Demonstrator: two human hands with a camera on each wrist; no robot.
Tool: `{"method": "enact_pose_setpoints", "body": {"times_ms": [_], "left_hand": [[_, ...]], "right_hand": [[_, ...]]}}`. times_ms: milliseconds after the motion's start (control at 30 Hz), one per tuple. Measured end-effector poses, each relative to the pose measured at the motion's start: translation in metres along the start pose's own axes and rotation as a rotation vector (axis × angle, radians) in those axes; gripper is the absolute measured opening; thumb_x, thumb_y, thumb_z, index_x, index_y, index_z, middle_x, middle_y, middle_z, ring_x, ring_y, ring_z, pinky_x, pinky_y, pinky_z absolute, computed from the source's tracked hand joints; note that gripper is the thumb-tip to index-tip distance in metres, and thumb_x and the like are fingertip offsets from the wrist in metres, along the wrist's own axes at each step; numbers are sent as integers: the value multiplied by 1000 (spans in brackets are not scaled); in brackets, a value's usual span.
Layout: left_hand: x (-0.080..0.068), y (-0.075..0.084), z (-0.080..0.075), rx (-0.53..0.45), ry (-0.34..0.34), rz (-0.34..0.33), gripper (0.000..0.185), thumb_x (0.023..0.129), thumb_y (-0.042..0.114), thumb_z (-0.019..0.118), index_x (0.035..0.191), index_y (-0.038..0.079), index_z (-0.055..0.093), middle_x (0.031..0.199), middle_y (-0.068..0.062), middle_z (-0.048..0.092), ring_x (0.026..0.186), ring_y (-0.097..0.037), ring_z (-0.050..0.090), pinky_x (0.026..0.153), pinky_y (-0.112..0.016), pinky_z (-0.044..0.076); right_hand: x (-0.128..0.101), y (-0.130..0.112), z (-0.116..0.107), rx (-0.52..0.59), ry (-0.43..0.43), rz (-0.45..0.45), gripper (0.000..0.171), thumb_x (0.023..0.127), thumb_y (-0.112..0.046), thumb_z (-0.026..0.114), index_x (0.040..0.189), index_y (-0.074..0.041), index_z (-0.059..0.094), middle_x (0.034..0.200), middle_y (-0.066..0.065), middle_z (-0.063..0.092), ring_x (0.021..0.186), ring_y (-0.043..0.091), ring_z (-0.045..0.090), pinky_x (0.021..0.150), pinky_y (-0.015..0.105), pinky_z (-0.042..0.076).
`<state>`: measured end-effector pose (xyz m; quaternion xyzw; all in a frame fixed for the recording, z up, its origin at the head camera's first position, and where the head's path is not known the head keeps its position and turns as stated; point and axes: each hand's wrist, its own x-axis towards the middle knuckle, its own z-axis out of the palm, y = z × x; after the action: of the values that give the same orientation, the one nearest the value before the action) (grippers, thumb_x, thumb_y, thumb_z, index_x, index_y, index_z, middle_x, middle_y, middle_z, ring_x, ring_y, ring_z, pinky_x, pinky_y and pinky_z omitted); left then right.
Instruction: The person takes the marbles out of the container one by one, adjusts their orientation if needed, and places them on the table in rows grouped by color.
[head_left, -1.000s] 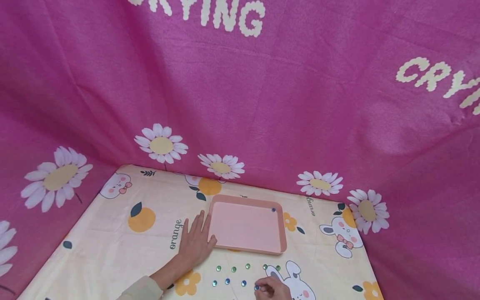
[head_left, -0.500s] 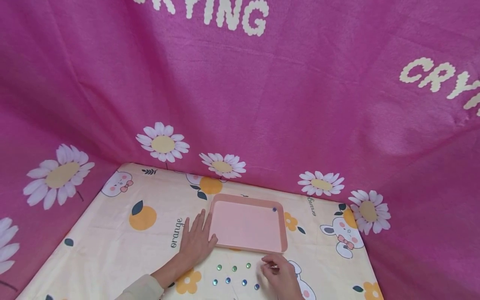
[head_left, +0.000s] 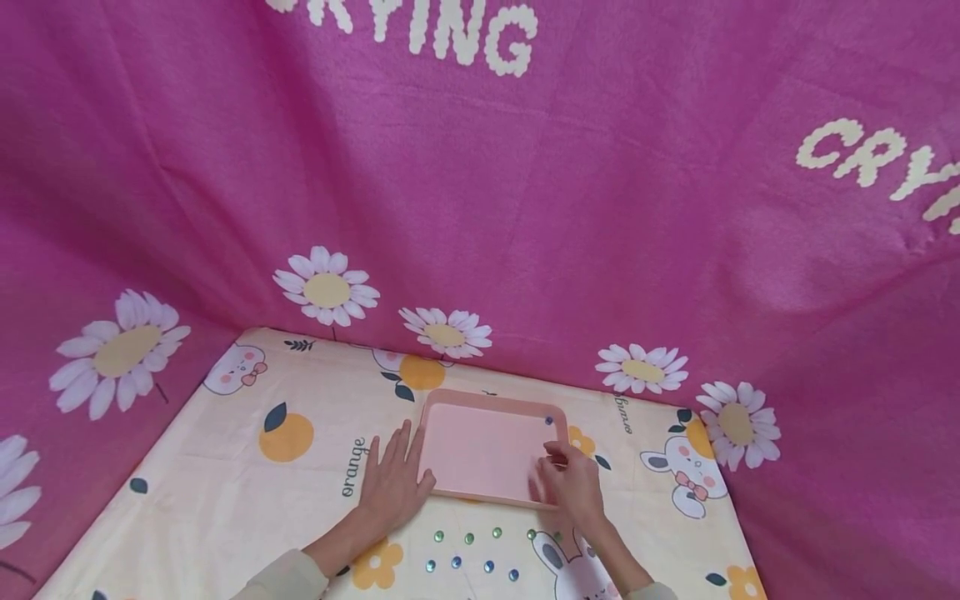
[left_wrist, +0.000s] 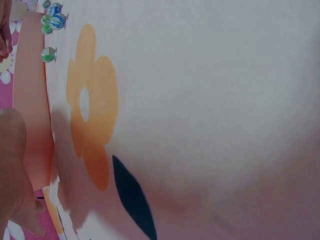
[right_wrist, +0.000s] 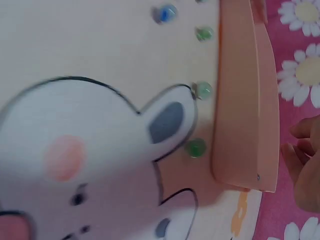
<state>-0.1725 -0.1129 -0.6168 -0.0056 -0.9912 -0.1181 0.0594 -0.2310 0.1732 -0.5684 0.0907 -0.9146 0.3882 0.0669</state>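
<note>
My left hand (head_left: 393, 483) lies with its fingers spread on the cloth, touching the left side of a pink tray (head_left: 480, 498). My right hand (head_left: 573, 485) is above the tray's right part. Its fingers are bent, and thumb and fingertips are close together in the right wrist view; no object shows between them, so whether they hold one is unclear. One dark blue marble (head_left: 548, 420) sits in the tray's far right corner. In front of the tray are glass marbles in two rows: several green marbles (head_left: 469, 538) and, nearer me, several blue marbles (head_left: 489, 566).
A cream cloth (head_left: 225, 517) printed with oranges, flowers and rabbits covers the table. Magenta fabric (head_left: 480, 208) with daisies hangs behind it and at both sides. In the right wrist view, a green marble (right_wrist: 196, 148) lies close to the tray's near wall (right_wrist: 235, 110).
My right hand has moved from beside the nearer marble row, past the green marbles, up over the tray's right part. My left hand stays put. The visible marbles have not moved.
</note>
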Motion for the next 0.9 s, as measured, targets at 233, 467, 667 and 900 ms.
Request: {"method": "enact_pose_setpoints", "body": {"times_ms": [233,467,667,900], "left_hand": [[-1,-1,-1,8,-4,-1,76,96,49,49,157,8,29,163,-17,23,147,-34,26,118,-59,10],[-1,0,-1,-9,14,5,76,96,48,50,157,7,30,162,-17,23,146,-34,27,118,-59,10],[-1,1,-3,-5,11,3,75,96,48,50,157,7,30,162,-16,23,146,-34,27,119,-58,9],[-1,1,-2,-6,1,0,75,97,47,50,157,7,29,163,-16,23,146,-34,27,119,-58,9]], "right_hand": [[31,0,15,-38,53,109,25,90,-5,70,114,3,72,101,15,73,87,26,68,85,43,57],[44,4,27,-70,68,139,25,89,-5,71,113,4,71,103,18,73,93,29,70,85,44,57],[50,5,31,-89,94,159,26,90,-4,70,115,5,70,101,19,72,88,28,68,83,44,58],[55,7,38,-106,101,169,26,93,-3,65,118,4,67,98,20,71,76,25,63,71,38,57]]}}
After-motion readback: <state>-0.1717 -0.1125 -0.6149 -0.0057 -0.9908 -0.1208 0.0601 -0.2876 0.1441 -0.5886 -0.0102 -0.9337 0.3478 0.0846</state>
